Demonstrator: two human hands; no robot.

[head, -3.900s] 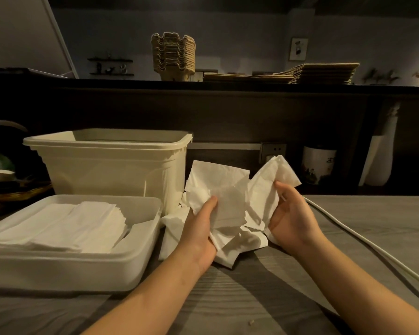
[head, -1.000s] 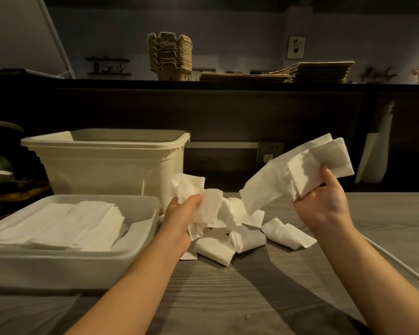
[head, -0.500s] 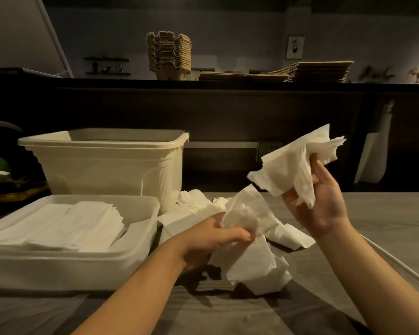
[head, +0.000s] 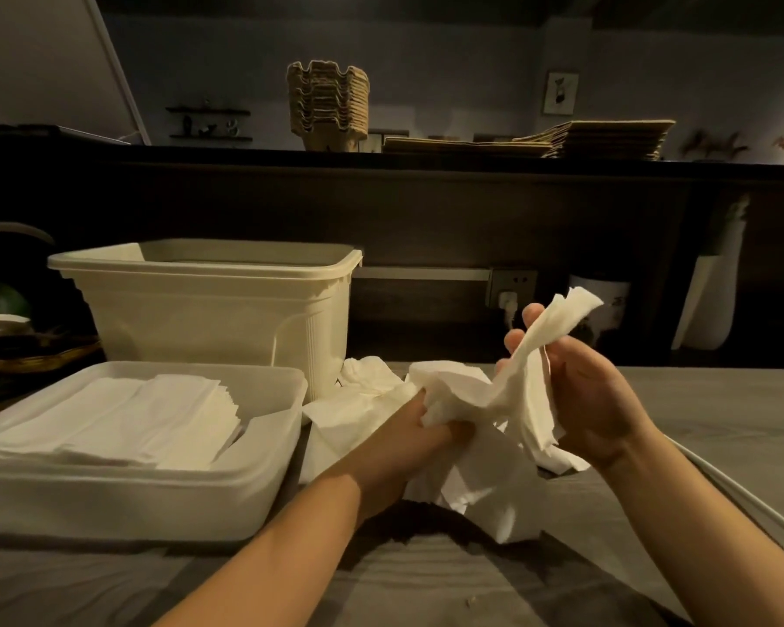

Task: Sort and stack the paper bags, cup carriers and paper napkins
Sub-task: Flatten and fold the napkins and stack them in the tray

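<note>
Crumpled white paper napkins (head: 485, 472) lie in a loose heap on the grey table, in the middle of the view. My left hand (head: 419, 438) is closed on a bunch of them, lifted just off the table. My right hand (head: 580, 391) pinches another napkin (head: 557, 325) that sticks up past my fingers. A shallow white tray (head: 146, 495) at the left holds a flat stack of napkins (head: 123, 418). On the high dark shelf stand a stack of cup carriers (head: 329, 106) and a flat pile of paper bags (head: 575, 140).
A tall cream plastic bin (head: 218, 310) stands behind the tray. A white cable (head: 743, 495) runs along the table at the right from a wall socket (head: 512, 287). A white vase (head: 716, 300) and a pot stand at the back right. A basket sits at the far left.
My right hand has come down and in toward my left hand with its napkin. My left hand keeps its bunch of napkins near the heap.
</note>
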